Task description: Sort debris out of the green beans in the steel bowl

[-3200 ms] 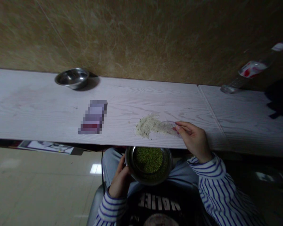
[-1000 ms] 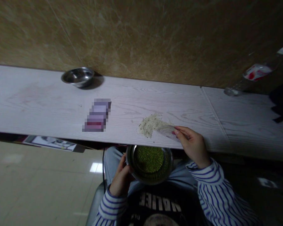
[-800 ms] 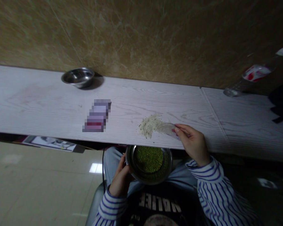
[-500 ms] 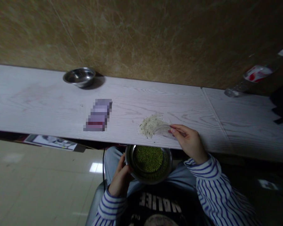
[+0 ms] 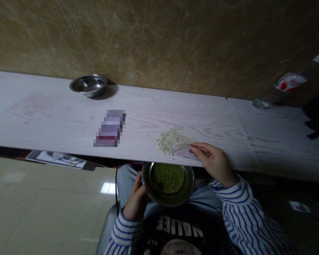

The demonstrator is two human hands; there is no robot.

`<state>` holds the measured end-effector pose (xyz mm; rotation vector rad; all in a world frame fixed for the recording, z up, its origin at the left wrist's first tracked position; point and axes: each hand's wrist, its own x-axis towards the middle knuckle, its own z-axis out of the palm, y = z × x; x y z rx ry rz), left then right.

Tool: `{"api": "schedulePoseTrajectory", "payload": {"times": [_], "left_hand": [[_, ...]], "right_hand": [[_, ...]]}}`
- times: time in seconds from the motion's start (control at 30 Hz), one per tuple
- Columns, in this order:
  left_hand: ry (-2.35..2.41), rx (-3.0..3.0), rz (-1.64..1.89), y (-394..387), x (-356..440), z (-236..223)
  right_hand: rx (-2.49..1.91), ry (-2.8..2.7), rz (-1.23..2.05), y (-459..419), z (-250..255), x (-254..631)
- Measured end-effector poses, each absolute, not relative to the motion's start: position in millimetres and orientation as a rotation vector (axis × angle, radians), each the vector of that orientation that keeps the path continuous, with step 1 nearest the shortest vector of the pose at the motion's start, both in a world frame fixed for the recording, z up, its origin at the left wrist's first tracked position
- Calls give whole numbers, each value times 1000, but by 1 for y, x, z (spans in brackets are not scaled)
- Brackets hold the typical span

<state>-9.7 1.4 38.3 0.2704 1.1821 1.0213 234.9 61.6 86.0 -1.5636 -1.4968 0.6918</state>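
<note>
My left hand (image 5: 136,198) grips the left rim of a steel bowl (image 5: 189,193), which is held above my lap just below the counter's front edge. Small green beans (image 5: 168,178), which look like mung beans, lie in it. Between thumb and fingers, my right hand (image 5: 215,161) pinches a clear, curved plastic protractor (image 5: 184,150). Its rounded edge reaches the near right side of a pile of whitish grains (image 5: 168,140), like rice, with dark specks. The pile lies spread on the white wood-grain counter (image 5: 143,106).
A second steel bowl (image 5: 89,86) stands near the wall at left. A blurred-out flat phone-like object (image 5: 110,128) lies left of the pile. At far right a clear plastic bottle (image 5: 289,82) leans on the wall near a dark object (image 5: 317,115).
The protractor has tilted and dropped slightly toward the counter's front edge, with my right hand shifting a little nearer. My left hand keeps the bowl nearly still.
</note>
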Motion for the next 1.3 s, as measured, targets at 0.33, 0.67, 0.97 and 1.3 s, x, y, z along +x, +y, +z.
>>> {"api": "schedulePoseTrajectory", "payload": {"times": [0.33,0.67,0.97,1.3], "left_hand": [[1150,288,1007,1,-10,35],[1171,274,1000,1,-11,34],[1173,248,1025,1,-11,37],[1172,257,1035,1,-13,38]], "right_hand": [[-1561,-1474,716,56,85,235],[-1516,-1474,750,58,85,224],[-1542,-1423,735,61,80,228],[-1490,-1388,739,72,84,227]]}}
